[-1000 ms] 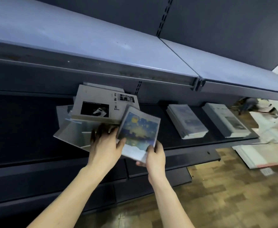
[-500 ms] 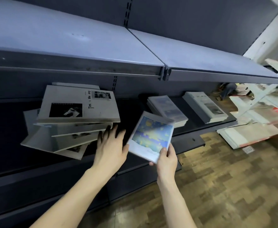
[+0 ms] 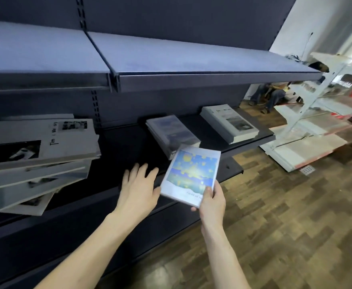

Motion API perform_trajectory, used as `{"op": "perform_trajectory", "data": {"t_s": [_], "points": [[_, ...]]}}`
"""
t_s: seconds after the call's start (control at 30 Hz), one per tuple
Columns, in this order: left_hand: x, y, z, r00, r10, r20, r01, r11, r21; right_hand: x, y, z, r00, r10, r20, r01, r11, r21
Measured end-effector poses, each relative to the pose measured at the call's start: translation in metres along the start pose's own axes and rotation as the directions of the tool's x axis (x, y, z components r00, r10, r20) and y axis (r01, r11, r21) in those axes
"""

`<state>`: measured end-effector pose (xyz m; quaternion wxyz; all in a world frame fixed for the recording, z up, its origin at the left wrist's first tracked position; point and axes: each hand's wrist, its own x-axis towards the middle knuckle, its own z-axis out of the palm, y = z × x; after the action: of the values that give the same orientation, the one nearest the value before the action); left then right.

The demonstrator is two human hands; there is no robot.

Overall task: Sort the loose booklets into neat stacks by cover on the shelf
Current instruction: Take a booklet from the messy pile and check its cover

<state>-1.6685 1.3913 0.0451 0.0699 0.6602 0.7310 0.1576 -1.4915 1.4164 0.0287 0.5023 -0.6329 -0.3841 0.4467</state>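
Note:
My right hand pinches the lower corner of a booklet with a blue and yellow cover, held in the air just in front of the dark shelf. Right behind it lies a neat stack of blue-cover booklets. Further right sits a neat stack of grey-cover booklets. A loose, fanned pile of grey booklets with black photos lies at the left. My left hand hovers flat with straight fingers over the shelf's front edge, holding nothing.
An upper shelf board overhangs the working shelf. White racks stand at the right on a wooden floor. A person sits in the far background.
My right hand has carried the blue and yellow booklet rightward toward the blue stack. My left hand has left the loose grey pile and moved right along the shelf edge.

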Motion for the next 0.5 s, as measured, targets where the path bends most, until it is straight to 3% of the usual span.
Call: {"op": "perform_trajectory", "data": {"t_s": [0.5], "points": [[0.015, 0.085, 0.029, 0.987, -0.153, -0.049, 0.153, 0.988, -0.010, 0.071, -0.006, -0.068, 0.978, 0.021, 0.208, -0.022, 1.000, 0.002]]}}
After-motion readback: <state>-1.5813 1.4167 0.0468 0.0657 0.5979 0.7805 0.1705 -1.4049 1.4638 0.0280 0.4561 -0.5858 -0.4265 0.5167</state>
